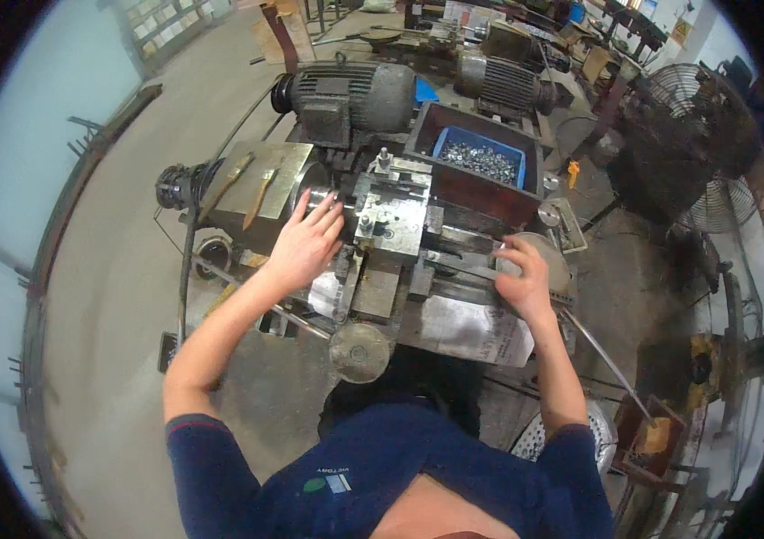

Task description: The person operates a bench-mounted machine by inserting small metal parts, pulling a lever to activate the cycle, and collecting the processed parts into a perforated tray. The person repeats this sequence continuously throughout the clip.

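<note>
A small metal lathe stands in front of me, with a bright tool post block (393, 211) on its carriage. My left hand (308, 244) lies over the dark round chuck (317, 176), fingers stretched out and spread. Part of the chuck is hidden beneath those fingers. At the right end of the lathe bed (463, 260), my right hand (524, 274) has its fingers bent and apart from the thumb; nothing shows between them. Whether its fingertips touch the metal there, I cannot tell. A round handwheel disc (360, 352) sits below the carriage.
A blue tray (481, 146) of small metal parts sits in a dark box behind the lathe. Two brushes (260, 199) lie on the headstock. Behind it is a large motor (355, 94). A caged fan (692, 135) stands right, and a long rod (611, 364) slants near my right forearm.
</note>
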